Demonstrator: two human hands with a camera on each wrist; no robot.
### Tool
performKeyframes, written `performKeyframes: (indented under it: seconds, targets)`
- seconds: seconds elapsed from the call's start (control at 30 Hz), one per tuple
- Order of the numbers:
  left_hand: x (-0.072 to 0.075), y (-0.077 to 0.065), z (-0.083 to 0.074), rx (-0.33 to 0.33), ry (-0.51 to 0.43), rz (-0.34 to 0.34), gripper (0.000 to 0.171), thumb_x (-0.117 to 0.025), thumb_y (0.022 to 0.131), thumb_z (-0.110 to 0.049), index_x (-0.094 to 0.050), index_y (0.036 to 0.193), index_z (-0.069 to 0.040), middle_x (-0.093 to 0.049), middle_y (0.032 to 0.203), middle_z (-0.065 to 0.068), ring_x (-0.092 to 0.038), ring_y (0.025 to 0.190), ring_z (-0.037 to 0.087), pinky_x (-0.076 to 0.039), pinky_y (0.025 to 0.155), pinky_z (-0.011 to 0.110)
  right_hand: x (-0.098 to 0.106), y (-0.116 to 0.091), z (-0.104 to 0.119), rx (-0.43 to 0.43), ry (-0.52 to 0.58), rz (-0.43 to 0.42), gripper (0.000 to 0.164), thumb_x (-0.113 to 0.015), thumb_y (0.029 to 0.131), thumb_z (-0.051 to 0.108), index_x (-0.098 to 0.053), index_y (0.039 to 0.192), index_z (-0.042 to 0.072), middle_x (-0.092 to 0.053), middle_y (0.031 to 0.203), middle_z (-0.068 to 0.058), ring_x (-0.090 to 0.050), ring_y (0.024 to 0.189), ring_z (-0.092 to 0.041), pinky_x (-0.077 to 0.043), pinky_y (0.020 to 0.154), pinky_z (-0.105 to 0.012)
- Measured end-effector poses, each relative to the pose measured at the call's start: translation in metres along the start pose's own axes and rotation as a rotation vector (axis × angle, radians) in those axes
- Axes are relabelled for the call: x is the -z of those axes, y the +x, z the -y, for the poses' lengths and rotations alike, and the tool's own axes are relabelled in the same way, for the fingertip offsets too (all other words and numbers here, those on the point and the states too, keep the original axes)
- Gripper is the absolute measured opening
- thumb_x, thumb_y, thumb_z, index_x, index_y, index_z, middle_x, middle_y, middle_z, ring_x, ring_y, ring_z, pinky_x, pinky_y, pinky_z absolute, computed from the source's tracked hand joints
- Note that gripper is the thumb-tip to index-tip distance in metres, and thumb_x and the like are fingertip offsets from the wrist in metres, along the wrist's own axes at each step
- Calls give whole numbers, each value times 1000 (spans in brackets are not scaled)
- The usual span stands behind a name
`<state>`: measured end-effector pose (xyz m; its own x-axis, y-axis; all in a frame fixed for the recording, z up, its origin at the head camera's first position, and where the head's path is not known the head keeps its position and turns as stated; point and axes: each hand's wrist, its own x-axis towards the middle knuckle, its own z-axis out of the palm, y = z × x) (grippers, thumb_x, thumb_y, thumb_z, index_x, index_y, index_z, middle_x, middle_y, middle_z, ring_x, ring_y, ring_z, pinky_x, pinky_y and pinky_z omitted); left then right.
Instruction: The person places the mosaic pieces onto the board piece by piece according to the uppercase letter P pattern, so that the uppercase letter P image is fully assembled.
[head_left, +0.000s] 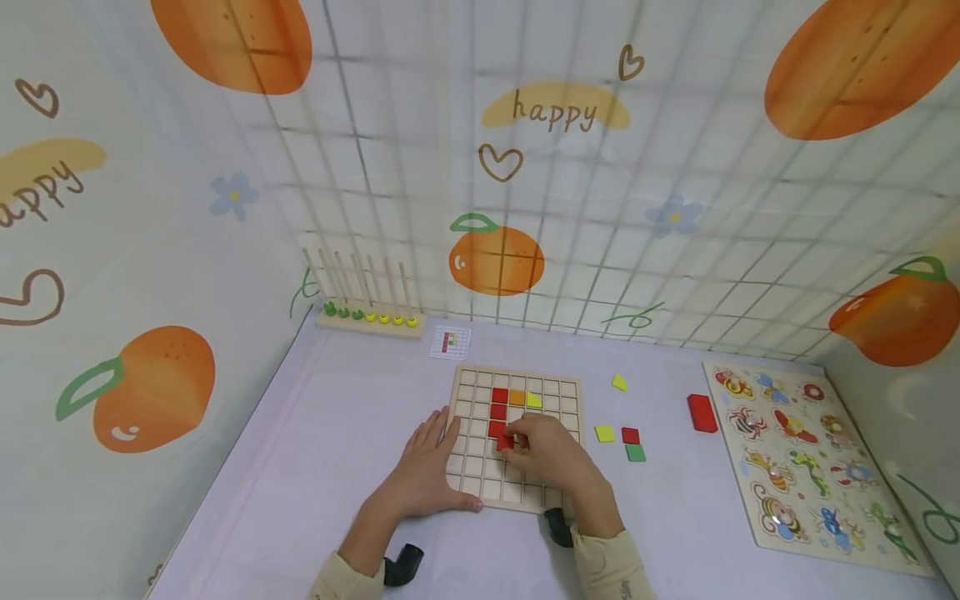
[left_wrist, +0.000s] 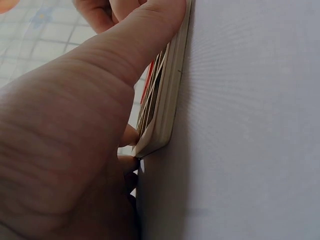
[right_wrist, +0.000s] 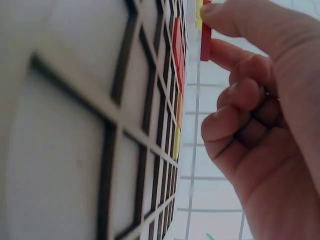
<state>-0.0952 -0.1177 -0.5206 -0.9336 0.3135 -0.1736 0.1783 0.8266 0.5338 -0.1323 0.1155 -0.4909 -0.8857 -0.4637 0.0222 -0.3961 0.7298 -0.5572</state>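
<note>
A wooden grid board [head_left: 468, 467] lies on the table, with a column of red square tiles [head_left: 498, 411], an orange tile [head_left: 517, 397] and a yellow tile [head_left: 534, 400] in its cells. Between thumb and forefinger my right hand [head_left: 547, 450] pinches a red square tile [right_wrist: 205, 37], held just over the board below the red column. The other fingers of that hand are curled in. My left hand [head_left: 427, 467] rests at the board's left side, fingers spread along the edge and thumb [left_wrist: 150, 30] against the near edge.
Right of the board lie loose yellow [head_left: 604, 433], red [head_left: 630, 436] and green tiles [head_left: 635, 452], plus a yellow piece [head_left: 618, 382]. A pattern card [head_left: 450, 342] and bead rack [head_left: 371, 325] stand behind. Farther right are a red block [head_left: 702, 413] and an insect puzzle board [head_left: 817, 467].
</note>
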Motion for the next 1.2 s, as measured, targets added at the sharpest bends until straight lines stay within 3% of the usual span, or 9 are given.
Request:
performKeyframes:
  seconds: [0.77,1.03,1.2]
  targets:
    - [1,0,0,4,-3,12,136,-86,63,-71,-21,163,-6,-7,173,13,-4,161,33,-14,129,55,-12,10,6,-24,-22,62,9,-79,87,21,-75,89,13,-49,64,8,-47,66,-9,-40,58,-22]
    - [-2,2,3,1,16,4,137,-83,62,-75,-20,164,-8,-6,174,12,-3,161,33,-14,129,55,-14,11,6,-12,-31,39,8,-79,85,19,-73,85,13,-46,61,9,-46,66,-8,-39,59,-22]
    - [-3,3,3,3,10,1,137,-83,62,-75,-20,164,-8,-6,174,12,-4,161,33,-14,129,55,-14,11,7,-30,-28,39,9,-79,86,19,-77,90,12,-48,61,9,-47,67,-9,-40,61,-22]
